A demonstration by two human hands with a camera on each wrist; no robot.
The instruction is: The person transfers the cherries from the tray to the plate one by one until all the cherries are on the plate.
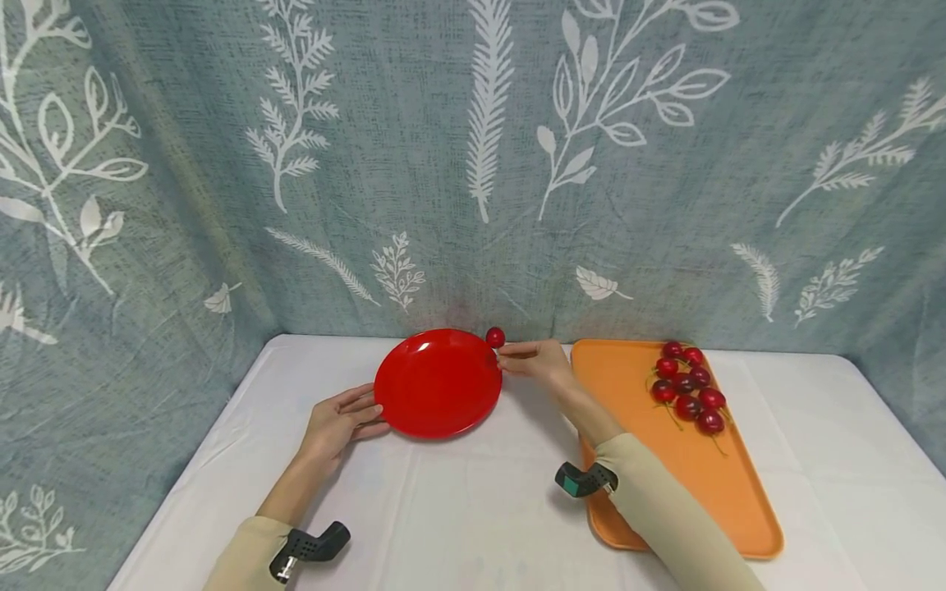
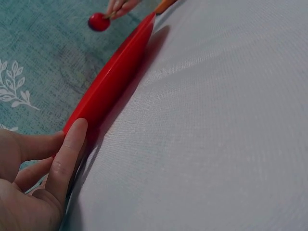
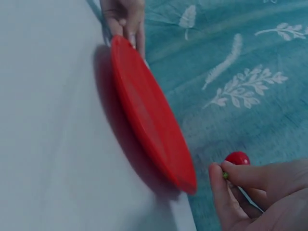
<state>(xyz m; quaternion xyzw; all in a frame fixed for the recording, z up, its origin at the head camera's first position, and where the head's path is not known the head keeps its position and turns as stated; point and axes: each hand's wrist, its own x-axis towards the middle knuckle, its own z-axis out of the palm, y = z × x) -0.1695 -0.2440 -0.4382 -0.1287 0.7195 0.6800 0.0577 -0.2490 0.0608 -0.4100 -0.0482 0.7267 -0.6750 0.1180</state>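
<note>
A red plate (image 1: pixel 438 383) lies on the white table near the back. My left hand (image 1: pixel 372 415) holds its left rim, the thumb (image 2: pixel 72 144) lying along the edge and the fingers on the other side. Just past the plate's right rim my right hand (image 1: pixel 506 355) pinches the stem of a single red cherry (image 1: pixel 495 336), which hangs slightly above the table by the curtain. The right wrist view shows the same cherry (image 3: pixel 237 158) at my fingertips (image 3: pixel 217 169), close to the plate (image 3: pixel 149 120).
An orange tray (image 1: pixel 665 476) lies to the right of the plate, with a cluster of several red cherries (image 1: pixel 687 387) at its far end. A blue leaf-patterned curtain (image 1: pixel 473 164) hangs right behind the white table (image 1: pixel 458 509).
</note>
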